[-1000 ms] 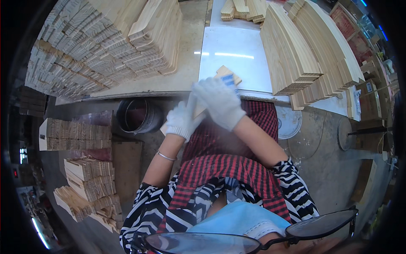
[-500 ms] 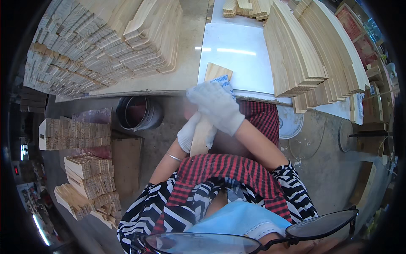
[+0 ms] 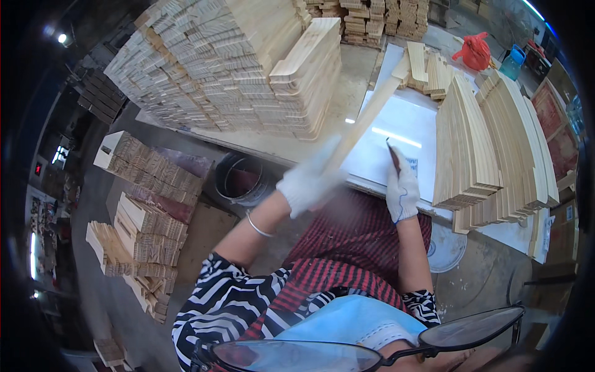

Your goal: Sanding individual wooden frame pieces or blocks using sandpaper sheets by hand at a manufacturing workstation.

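Note:
My left hand (image 3: 310,185), in a white knit glove and blurred by motion, is closed on the near end of a long pale wooden slat (image 3: 370,115). The slat slants up and away to the right, its far end beside short wood pieces at the table's back. My right hand (image 3: 403,193), gloved too, is at the front of the white board (image 3: 384,158). It grips a sheet of sandpaper (image 3: 395,159), reddish brown on one side, with blue print on its pale back. The sheet is bent, one dark corner pointing up.
A tall stack of wooden boards (image 3: 248,74) fills the table's left. Curved wooden pieces (image 3: 465,146) stand in rows at right. Behind are a red plastic bag (image 3: 475,52) and a blue bottle (image 3: 512,62). A black bucket (image 3: 240,180) and more wood piles (image 3: 152,167) stand below left.
My hands, together over a wood piece at my lap, have moved apart. The left has swung the slat up over the table; the right has moved right with the sandpaper. The view has tilted.

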Motion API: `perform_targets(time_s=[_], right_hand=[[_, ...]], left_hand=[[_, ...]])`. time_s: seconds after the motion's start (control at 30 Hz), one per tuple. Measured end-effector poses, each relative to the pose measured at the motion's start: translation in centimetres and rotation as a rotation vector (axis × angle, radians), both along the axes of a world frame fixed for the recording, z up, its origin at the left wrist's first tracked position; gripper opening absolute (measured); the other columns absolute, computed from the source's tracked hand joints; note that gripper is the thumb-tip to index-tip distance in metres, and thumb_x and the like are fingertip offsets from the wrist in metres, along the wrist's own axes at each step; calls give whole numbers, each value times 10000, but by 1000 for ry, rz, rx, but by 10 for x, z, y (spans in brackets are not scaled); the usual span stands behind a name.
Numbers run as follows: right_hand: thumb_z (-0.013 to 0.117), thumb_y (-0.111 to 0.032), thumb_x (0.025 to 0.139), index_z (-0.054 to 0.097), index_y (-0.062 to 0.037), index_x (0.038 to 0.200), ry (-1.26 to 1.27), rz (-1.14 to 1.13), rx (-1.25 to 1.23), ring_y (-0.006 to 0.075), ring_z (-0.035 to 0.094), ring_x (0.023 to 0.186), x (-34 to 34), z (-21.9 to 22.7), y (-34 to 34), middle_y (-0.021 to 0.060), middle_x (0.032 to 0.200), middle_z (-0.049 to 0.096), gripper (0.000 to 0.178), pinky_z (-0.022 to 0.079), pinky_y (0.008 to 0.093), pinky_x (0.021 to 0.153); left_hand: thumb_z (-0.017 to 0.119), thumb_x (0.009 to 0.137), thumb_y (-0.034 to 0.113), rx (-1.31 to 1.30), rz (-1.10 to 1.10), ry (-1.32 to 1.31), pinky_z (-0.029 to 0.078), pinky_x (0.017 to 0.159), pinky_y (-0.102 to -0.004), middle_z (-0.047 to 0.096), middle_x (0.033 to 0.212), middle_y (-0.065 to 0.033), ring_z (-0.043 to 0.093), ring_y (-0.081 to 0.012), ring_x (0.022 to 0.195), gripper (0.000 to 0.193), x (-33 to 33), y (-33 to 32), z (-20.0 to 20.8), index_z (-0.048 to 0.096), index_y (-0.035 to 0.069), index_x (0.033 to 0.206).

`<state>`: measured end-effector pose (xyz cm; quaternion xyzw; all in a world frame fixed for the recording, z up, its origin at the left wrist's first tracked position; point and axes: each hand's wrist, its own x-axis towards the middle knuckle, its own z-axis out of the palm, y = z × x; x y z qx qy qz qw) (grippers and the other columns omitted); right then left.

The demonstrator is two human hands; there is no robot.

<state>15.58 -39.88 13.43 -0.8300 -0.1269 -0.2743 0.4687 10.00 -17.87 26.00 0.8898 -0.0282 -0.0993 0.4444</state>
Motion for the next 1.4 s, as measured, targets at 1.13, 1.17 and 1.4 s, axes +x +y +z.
perform_targets(time_s=[1.13, 1.17, 1.4], right_hand=[[581, -144, 898, 582, -86, 1253, -162, -7, -482, 259, 588, 1046, 5, 1, -4, 97, 1098, 643, 360, 456, 374, 909], [584, -147, 897, 582, -83, 1251, -159, -7, -488, 259, 588, 1047, 4, 2, -3, 99, 1100, 644, 360, 456, 375, 911], [602, -141, 884, 595, -67, 1236, -180, -6, -491, 272, 587, 1069, 6, -2, -6, 115, 1112, 643, 360, 453, 388, 922]], left_hand=[[695, 728, 601, 1169, 200, 46, 533, 837, -459, 681, 1143, -196, 679, -321, 939, 747, 287, 30, 130, 650, 60, 1241], [699, 722, 613, 1154, 185, 64, 529, 857, -474, 668, 1172, -209, 671, -340, 972, 777, 289, 33, 129, 633, 64, 1266], [709, 711, 622, 1099, 191, 58, 530, 866, -492, 653, 1208, -222, 672, -351, 987, 817, 287, 34, 127, 615, 54, 1290]])
